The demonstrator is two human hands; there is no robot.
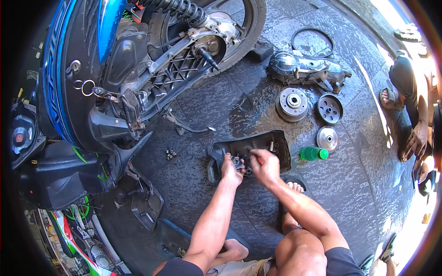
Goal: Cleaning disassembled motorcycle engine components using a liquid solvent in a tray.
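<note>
Over a black plastic tray (285, 151), my left hand (233, 169) grips a small round metal part (237, 162). Close on its right, my right hand (265, 166) is closed around a tool with a red piece (260, 160) showing between the fingers; the rest of the tool is hidden. A metal cylinder (272, 146) stands in the tray near its right wall. Just right of the tray lies a green bottle (309, 153). Above it are a toothed metal pulley disc (327, 138), a clutch bell (329, 109) and a clutch pulley assembly (292, 103).
A scooter's open transmission case (179, 65) and rear wheel (253, 38) fill the upper left. A drive belt (293, 39) and crankcase cover (310, 70) lie at the upper right. Small metal parts (171, 154) lie left of the tray. Another person's hand (417, 138) is at the far right.
</note>
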